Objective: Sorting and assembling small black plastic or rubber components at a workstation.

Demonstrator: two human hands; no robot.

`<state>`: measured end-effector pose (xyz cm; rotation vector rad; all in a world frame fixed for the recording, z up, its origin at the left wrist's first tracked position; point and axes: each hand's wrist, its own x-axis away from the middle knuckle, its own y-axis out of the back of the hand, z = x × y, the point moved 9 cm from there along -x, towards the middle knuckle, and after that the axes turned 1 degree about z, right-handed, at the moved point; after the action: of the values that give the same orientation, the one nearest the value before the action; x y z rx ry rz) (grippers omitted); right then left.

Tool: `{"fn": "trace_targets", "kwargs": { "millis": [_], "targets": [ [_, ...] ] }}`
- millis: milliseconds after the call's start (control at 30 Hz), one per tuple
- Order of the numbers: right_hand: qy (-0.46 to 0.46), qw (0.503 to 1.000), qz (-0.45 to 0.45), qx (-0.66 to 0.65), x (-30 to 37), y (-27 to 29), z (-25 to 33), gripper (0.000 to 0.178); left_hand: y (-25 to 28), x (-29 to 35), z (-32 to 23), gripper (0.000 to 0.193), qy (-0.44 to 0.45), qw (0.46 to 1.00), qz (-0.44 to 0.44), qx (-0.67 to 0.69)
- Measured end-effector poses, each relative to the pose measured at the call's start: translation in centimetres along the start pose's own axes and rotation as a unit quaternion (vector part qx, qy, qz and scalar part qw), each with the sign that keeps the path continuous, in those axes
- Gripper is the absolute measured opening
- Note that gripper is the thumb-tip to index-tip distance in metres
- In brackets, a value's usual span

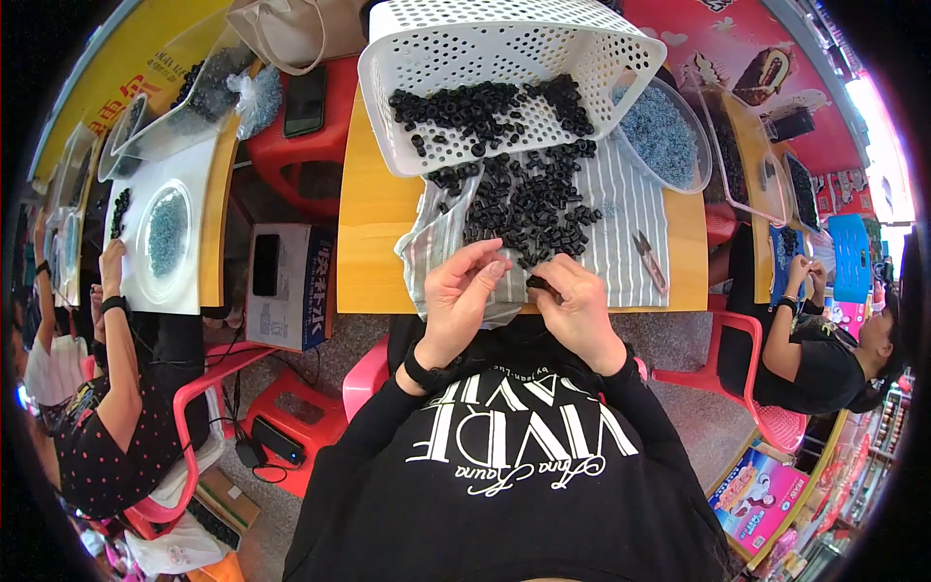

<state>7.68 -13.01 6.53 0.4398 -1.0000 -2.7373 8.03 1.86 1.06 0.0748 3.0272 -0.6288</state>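
Observation:
At the front of the wooden table, my left hand (458, 299) is raised with its thumb and fingers a little apart and nothing visible between them. Beside it, my right hand (582, 308) is closed, thumb and fingertips pinching a small black ring-like piece (535, 282). Just beyond both hands, a loose heap of similar small black pieces (529, 199) spreads over a grey-and-white striped cloth (635, 209). More of them spill from a tipped white perforated basket (388, 136). To the right of the heap lies a pair of small thread snips (650, 262) on the cloth.
A round clear tub of blue-grey bits (659, 136) stands right of the basket. Co-workers sit at tables on the left (107, 417) and right (824, 339). Red stools (296, 412) and a cardboard box (301, 281) with a phone on it stand at left.

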Motion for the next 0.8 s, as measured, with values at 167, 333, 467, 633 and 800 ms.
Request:
{"fn": "trace_targets", "kwargs": {
  "millis": [167,333,467,633,800],
  "targets": [
    [0.036,0.998,0.005,0.044,0.0,-0.4,-0.2,0.024,-0.4,-0.2,-0.4,0.027,-0.028,0.999,0.02,-0.035],
    [0.012,0.999,0.02,0.038,0.0,-0.5,0.3,0.021,-0.6,-0.1,-0.2,0.026,-0.011,0.999,0.019,-0.04],
    [0.038,0.997,0.024,0.066,0.1,-0.5,1.0,0.018,-0.4,-0.1,-0.1,0.024,-0.003,0.999,0.009,-0.044],
    [0.052,0.996,0.028,0.064,0.5,-1.0,0.2,0.019,-3.6,0.1,-4.0,0.041,-0.154,0.947,0.147,-0.24],
    [0.041,0.998,0.028,-0.026,0.9,-1.5,-0.6,0.022,-8.3,2.7,-4.3,0.062,-0.23,0.888,0.269,-0.293]
  ]
}}
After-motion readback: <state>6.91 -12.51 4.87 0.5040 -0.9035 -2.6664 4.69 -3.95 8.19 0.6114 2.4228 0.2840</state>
